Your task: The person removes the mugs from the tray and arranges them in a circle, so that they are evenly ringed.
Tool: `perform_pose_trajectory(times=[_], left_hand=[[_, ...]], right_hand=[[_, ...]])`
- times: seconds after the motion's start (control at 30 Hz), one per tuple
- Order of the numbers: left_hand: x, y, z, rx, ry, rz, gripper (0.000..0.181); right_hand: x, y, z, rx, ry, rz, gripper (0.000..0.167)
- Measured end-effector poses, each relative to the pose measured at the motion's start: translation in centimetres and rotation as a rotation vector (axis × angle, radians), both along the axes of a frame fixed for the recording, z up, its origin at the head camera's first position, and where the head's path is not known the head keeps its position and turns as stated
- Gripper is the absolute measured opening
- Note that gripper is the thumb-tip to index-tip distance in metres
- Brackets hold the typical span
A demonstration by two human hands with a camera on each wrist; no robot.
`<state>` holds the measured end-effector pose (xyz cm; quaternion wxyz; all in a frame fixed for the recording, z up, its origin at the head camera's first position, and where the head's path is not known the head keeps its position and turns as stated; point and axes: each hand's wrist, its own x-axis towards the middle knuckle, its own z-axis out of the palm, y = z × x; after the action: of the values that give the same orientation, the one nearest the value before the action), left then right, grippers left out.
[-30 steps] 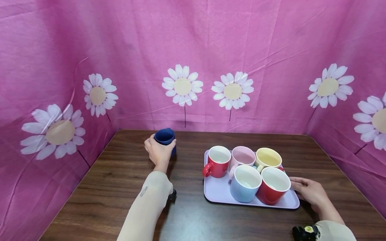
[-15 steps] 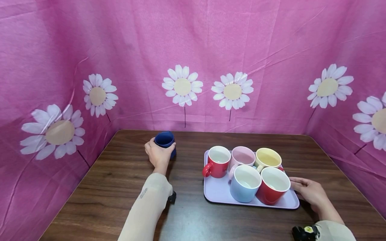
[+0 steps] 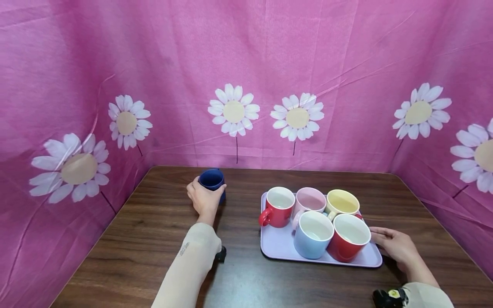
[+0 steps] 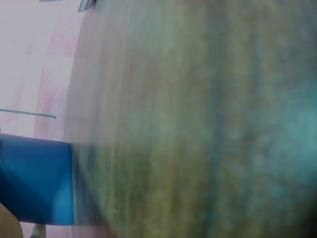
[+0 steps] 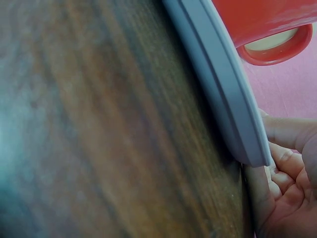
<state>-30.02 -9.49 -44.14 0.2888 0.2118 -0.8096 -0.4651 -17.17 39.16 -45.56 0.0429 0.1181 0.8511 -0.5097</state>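
Observation:
My left hand [image 3: 205, 200] grips a dark blue cup [image 3: 222, 197] near the table's back left, thumb on its right side and fingers round its left. In the left wrist view the blue cup [image 4: 37, 181] shows at lower left, with a fingertip at its lower edge. On the right, my right hand [image 3: 398, 248] touches the right end of a lilac tray [image 3: 277, 246] with extended fingers. Up close in the right wrist view, the right hand [image 5: 292, 183] lies against the tray's rim [image 5: 218, 74]; some of its fingers are bent.
Several mugs stand on the tray: a red one [image 3: 279, 214] with its handle over the left edge, a pink one [image 3: 310, 199], a yellow one [image 3: 343, 203], a light blue one [image 3: 313, 239] and another red one [image 3: 344, 246]. Pink flowered cloth [image 3: 265, 51] hangs behind the table.
The blue cup has come slightly nearer in my left hand's grip, and its rim sits lower in the head view. My right hand and the tray have stayed put.

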Motion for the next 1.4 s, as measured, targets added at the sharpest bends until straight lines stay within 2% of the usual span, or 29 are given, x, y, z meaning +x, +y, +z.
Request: perform_pose_trajectory(times=[0.17,0.4,0.57,0.83,1.03,1.17,1.4], left_hand=[[0.2,0.1,0.0,0.047,-0.008,-0.013,0.1],[1.0,0.7,0.0,0.138,0.063,0.021,0.1],[1.5,1.0,-0.1,0.214,0.089,0.052,0.098],[3.1,1.8,0.4,0.318,0.154,0.054,0.096],[4.8,2.8,1.2,0.363,0.159,0.004,0.094],[5.8,3.5,1.4,0.337,0.156,-0.041,0.092],[7.7,4.6,1.6,0.275,0.187,-0.152,0.091]], right_hand=[[0.1,0.0,-0.1,-0.006,0.011,-0.002,0.055],[0.2,0.0,-0.3,-0.02,0.034,0.007,0.054],[0.2,0.0,-0.4,-0.014,0.03,0.006,0.054],[0.1,0.0,-0.3,-0.001,0.021,-0.006,0.056],[0.2,0.0,-0.2,-0.003,0.022,-0.005,0.057],[0.2,0.0,-0.2,-0.005,0.022,-0.005,0.057],[0.2,0.1,-0.3,-0.005,0.026,-0.004,0.058]])
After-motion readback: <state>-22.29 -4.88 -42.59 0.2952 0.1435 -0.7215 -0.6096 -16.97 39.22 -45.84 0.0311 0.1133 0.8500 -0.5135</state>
